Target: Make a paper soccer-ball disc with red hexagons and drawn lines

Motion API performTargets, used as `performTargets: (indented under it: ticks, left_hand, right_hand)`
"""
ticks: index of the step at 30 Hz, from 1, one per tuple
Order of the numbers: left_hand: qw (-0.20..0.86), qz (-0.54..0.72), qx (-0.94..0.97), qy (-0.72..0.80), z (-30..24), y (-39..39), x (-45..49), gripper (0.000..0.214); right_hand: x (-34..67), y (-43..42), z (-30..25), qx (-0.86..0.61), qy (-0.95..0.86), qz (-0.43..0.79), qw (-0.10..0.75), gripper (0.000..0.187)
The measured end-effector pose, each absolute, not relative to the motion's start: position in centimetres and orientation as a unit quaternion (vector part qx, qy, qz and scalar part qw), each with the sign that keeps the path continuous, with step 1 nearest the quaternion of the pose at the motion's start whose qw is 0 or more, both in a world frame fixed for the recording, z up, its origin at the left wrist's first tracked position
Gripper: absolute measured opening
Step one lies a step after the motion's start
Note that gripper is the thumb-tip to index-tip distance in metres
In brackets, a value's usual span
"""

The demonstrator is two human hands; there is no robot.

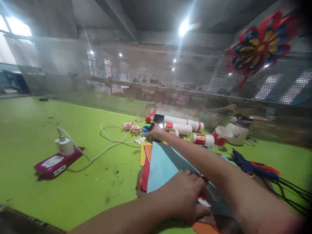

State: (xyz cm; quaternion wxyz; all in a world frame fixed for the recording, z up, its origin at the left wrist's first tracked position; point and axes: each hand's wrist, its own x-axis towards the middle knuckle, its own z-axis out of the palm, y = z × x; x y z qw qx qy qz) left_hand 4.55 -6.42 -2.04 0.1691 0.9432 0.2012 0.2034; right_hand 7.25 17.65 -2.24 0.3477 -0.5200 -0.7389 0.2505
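Note:
My left hand [184, 191] rests on a stack of coloured paper, its fingers curled down over the right part. A small red and white piece [204, 200] shows between its thumb and fingers; what it grips is partly hidden. On top of the stack lies a light blue sheet [162, 165], with red paper [145, 175] and yellow paper [142, 153] sticking out at the left. My right hand [156, 130] is stretched far forward, fingers closed around a small dark item beside a blue round thing [145, 130]. A dark-screened phone [159, 119] stands just behind it.
White and red paper cups [203, 140] and tubes lie behind the paper. A blue glue gun [246, 164] with cables and a kettle [239, 130] are at right. A charger [63, 145] sits on a purple power strip [57, 164] at left, its white cable crossing the green table.

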Motion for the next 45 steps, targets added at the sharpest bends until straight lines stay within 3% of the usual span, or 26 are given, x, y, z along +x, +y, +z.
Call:
performTargets:
  ticks: [5, 11, 13, 15, 16, 18, 19, 21, 23, 25, 31, 34, 37, 41, 45]
  left_hand:
    - [0.169, 0.214, 0.942, 0.193, -2.1, -6.4, 4.5, 0.041]
    - [0.222, 0.253, 0.91, 0.241, -1.8, -6.5, 4.6, 0.06]
    - [0.307, 0.316, 0.843, 0.31, -1.5, -6.2, 4.5, 0.041]
    - [0.324, 0.345, 0.806, 0.355, -1.0, -5.5, 4.2, 0.021]
    - [0.334, 0.356, 0.79, 0.371, -0.7, -5.1, 3.9, 0.021]
    - [0.355, 0.379, 0.767, 0.378, -0.2, -4.6, 3.6, 0.018]
    - [0.37, 0.385, 0.763, 0.365, 0.1, -4.4, 3.5, 0.02]
    - [0.404, 0.39, 0.761, 0.323, 0.6, -4.6, 3.5, 0.043]
    - [0.452, 0.391, 0.762, 0.249, 0.8, -5.3, 3.8, 0.065]
    - [0.469, 0.391, 0.764, 0.208, 0.8, -6.1, 4.3, 0.071]
    - [0.441, 0.404, 0.764, 0.242, 0.4, -7.1, 4.9, 0.06]
    - [0.453, 0.412, 0.753, 0.241, 0.3, -6.8, 4.7, 0.057]
    - [0.442, 0.401, 0.757, 0.265, 0.0, -6.6, 4.6, 0.053]
    - [0.411, 0.39, 0.768, 0.298, -0.2, -6.9, 4.5, 0.053]
    - [0.394, 0.372, 0.777, 0.321, 0.2, -7.6, 4.5, 0.05]
  right_hand:
    - [7.8, 16.5, -1.8, -0.493, -0.737, 0.271, 0.375, 0.033]
    - [11.0, 11.6, 3.3, -0.459, -0.739, 0.293, 0.396, 0.032]
    - [13.4, 8.5, 5.2, -0.452, -0.737, 0.297, 0.404, 0.033]
    - [16.2, 4.6, 6.6, -0.452, -0.732, 0.303, 0.41, 0.031]
    - [17.6, 2.6, 7.1, -0.454, -0.727, 0.308, 0.413, 0.035]
    - [20.1, -1.3, 7.7, -0.458, -0.714, 0.317, 0.424, 0.064]
    - [21.1, -3.1, 7.8, -0.461, -0.707, 0.322, 0.429, 0.072]
    - [22.6, -6.1, 7.5, -0.466, -0.698, 0.331, 0.432, 0.08]
    - [23.4, -8.2, 6.8, -0.469, -0.692, 0.337, 0.433, 0.082]
    - [23.5, -9.7, 5.9, -0.469, -0.692, 0.338, 0.434, 0.081]
    - [22.6, -11.3, 4.5, -0.467, -0.713, 0.29, 0.435, 0.074]
    - [22.7, -11.8, 4.7, -0.493, -0.732, 0.174, 0.437, 0.068]
    - [23.2, -12.5, 5.0, -0.48, -0.758, 0.064, 0.437, 0.044]
    - [23.5, -13.5, 5.6, -0.444, -0.75, 0.109, 0.479, 0.011]
    - [23.6, -14.2, 6.5, -0.459, -0.71, 0.132, 0.517, 0.01]
